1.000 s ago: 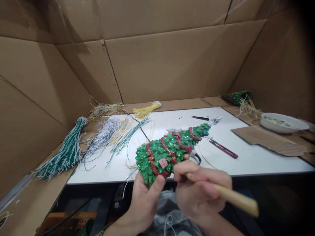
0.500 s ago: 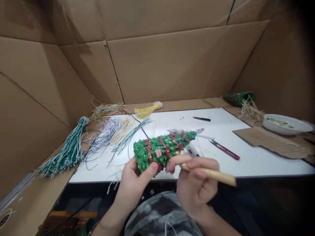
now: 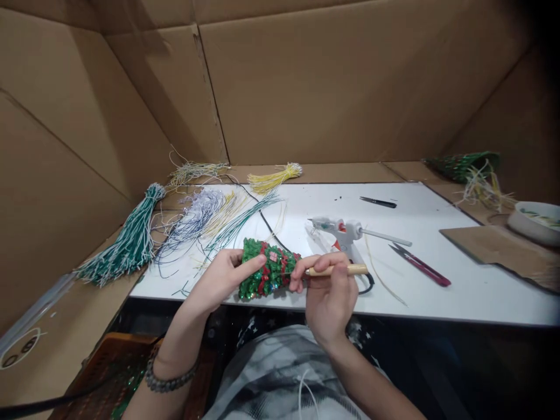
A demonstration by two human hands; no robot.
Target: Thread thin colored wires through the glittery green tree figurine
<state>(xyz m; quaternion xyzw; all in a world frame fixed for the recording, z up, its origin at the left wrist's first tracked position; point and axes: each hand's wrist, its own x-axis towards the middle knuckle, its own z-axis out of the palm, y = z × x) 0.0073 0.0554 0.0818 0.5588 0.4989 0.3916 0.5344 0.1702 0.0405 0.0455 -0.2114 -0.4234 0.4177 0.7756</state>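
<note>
My left hand grips the wide end of a small green tinsel Christmas tree, thumb across its top. The tree lies on its side over the table's front edge, with red garland bands and a tiny pink gift decoration. Closed round a light wooden handle is my right hand. From the handle a thin metal shaft, like an awl's, runs toward the tree's side; its tip is hard to make out. My right fingertips touch the tree near its narrow end, which they hide.
Behind my right hand lies a white glue gun with a glue stick in it. Maroon thread snips and black snips lie to the right. Bundles of green, purple and yellow wire stems lie left. Cardboard walls surround the table.
The tree has turned and come down closer to me, and the wooden handle now lies nearly level, its metal end against the tree. My view has shifted, uncovering the glue gun.
</note>
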